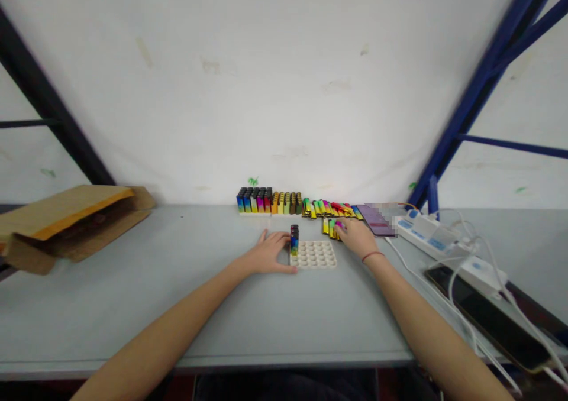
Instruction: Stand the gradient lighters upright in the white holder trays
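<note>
A white tray (317, 259) with rows of round holes lies on the table, a few dark-topped, rainbow-coloured lighters (294, 244) upright along its left side. My left hand (268, 254) holds the tray's left end, thumb at the front corner and fingers beside the standing lighters. To the right, my right hand (355, 235) has its fingertips closed on a lighter (339, 226) with a magenta part, in a small group of lighters lying flat. Yellow and green lighters (327, 228) lie beside those fingertips, which are partly hidden.
Against the wall stand filled trays of blue-to-red lighters (255, 201) and yellow-brown lighters (286, 203). More lighters (328, 207) lie loose beside them. A purple pixelated device (375, 219), a power strip (437, 238), cables and a phone (488, 315) occupy the right; an open cardboard box (80, 217) the left.
</note>
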Demonstrator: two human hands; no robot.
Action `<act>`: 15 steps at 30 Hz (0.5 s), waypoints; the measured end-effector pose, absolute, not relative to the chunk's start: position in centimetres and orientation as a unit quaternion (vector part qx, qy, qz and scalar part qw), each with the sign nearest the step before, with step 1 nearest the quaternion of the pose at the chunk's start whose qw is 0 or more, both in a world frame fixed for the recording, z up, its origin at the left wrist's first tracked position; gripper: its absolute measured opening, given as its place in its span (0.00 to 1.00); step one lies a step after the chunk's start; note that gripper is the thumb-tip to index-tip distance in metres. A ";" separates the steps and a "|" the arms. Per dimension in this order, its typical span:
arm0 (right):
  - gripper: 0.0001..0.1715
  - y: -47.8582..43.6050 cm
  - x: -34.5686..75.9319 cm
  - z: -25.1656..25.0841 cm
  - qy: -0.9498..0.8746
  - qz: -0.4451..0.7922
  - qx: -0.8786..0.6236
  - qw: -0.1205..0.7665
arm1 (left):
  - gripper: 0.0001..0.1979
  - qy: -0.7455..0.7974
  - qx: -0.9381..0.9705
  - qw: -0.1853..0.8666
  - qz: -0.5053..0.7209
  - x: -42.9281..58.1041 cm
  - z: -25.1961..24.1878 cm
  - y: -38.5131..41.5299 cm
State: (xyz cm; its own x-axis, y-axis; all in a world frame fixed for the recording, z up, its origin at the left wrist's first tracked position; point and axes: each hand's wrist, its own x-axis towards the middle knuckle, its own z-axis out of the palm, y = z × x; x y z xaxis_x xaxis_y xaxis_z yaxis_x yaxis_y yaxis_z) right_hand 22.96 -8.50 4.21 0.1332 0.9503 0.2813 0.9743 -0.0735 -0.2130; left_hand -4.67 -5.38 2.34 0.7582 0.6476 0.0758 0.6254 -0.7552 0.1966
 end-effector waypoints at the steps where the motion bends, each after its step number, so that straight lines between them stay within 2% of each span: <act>1: 0.20 -8.4 23.2 4.0 -0.657 -0.032 -0.737 0.158 | 0.43 0.341 0.934 0.080 0.069 -4.7 2.3 -5.4; 8: 0.20 -7.5 23.9 3.2 -0.641 -0.028 -0.758 0.120 | 0.43 0.338 0.935 0.080 0.071 -4.7 2.3 -5.4; 10: 0.16 -7.3 24.1 3.0 -0.652 -0.018 -0.746 0.136 | 0.43 0.337 0.935 0.080 0.071 -4.7 2.2 -5.3; 12: 0.13 -7.2 24.2 2.9 -0.659 -0.006 -0.730 0.183 | 0.44 0.338 0.935 0.080 0.071 -4.8 2.2 -5.3; 15: 0.13 -7.2 23.9 3.2 -0.645 0.042 -0.691 0.325 | 0.44 0.337 0.935 0.081 0.073 -4.7 2.2 -5.3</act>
